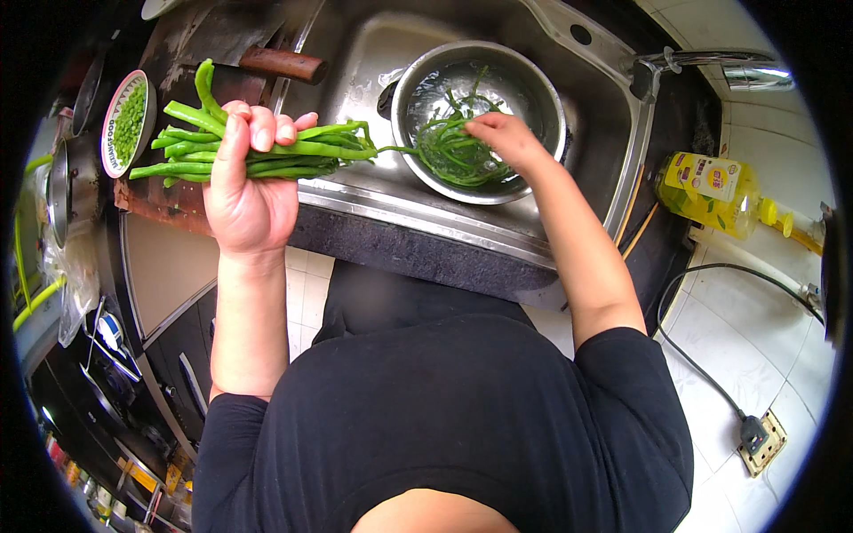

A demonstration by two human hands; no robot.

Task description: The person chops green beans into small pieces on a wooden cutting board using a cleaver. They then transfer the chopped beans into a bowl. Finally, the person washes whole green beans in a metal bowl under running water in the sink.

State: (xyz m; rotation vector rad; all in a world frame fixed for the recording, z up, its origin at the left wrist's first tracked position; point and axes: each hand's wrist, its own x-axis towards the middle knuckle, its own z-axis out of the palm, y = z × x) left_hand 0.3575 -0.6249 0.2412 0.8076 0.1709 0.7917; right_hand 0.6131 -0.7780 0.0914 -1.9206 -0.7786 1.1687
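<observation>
My left hand (253, 191) is closed around a bundle of long green beans (311, 147), held up over the sink's front left edge. The beans lie sideways across my palm, and one curved end points up. At the right, a metal basin (562, 133) of water stands in the sink with more thin, tangled green beans (453, 155) in it. My right hand (506, 138) reaches over the basin with its fingers pinched on some of these strands. One thin strand crosses the basin's left rim towards the bundle.
The steel sink (364, 62) has a tap (711, 60) at its right. A cleaver-like wooden handle (284, 64) lies at the left, near a bowl (111, 147) of chopped green pieces (131, 115). A yellow bottle (711, 191) and chopsticks (638, 233) are on the right ledge.
</observation>
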